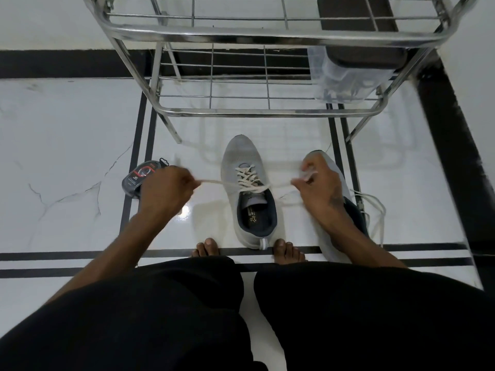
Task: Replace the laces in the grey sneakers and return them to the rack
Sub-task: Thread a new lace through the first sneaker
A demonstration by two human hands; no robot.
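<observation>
At frame centre, left hand [167, 187] and right hand [317, 183] each pinch an end of the cream lace [249, 178], pulling the grey sneaker [250, 188] tight; knotting likely follows.

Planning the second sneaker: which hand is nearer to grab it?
Probably the right hand: it hovers directly over the second sneaker, while the left hand is across the laced sneaker. Both pinch lace ends.

Bare forearms, bare feet [206, 247], black trousers [160, 317] over both thighs; a dark marking on the right hand [318, 183]
</observation>
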